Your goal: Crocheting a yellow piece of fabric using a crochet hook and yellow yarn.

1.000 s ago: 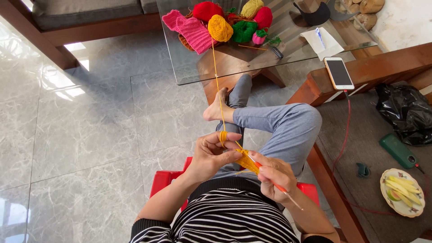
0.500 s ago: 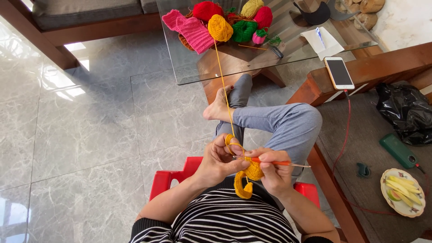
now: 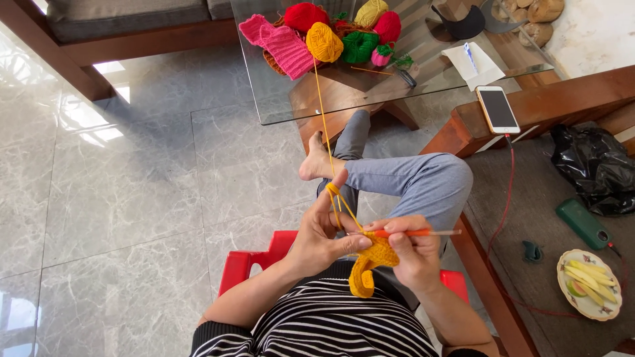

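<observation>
My left hand (image 3: pixel 322 233) pinches the top of a small yellow crocheted piece (image 3: pixel 370 266), with yellow yarn (image 3: pixel 322 112) looped over its raised index finger. That strand runs up to a yellow yarn ball (image 3: pixel 324 41) on the glass table (image 3: pixel 278 99). My right hand (image 3: pixel 410 251) grips an orange crochet hook (image 3: pixel 413 233), its metal shaft pointing right, its tip at the piece. The piece curls downward below both hands, over my striped top. My crossed legs in grey trousers lie just beyond the hands.
Red, green, pink and yellow yarn balls (image 3: pixel 360 46) and a pink knitted piece (image 3: pixel 281 41) lie on the glass table. A phone (image 3: pixel 497 109) rests on a wooden armrest at right. A plate of fruit slices (image 3: pixel 589 283), a black bag (image 3: pixel 595 165) and a red stool (image 3: pixel 254 264) are nearby.
My hands have drawn together at my lap. The hook has swung from pointing down-right to lying level, and the crocheted piece now hangs curled below the hands.
</observation>
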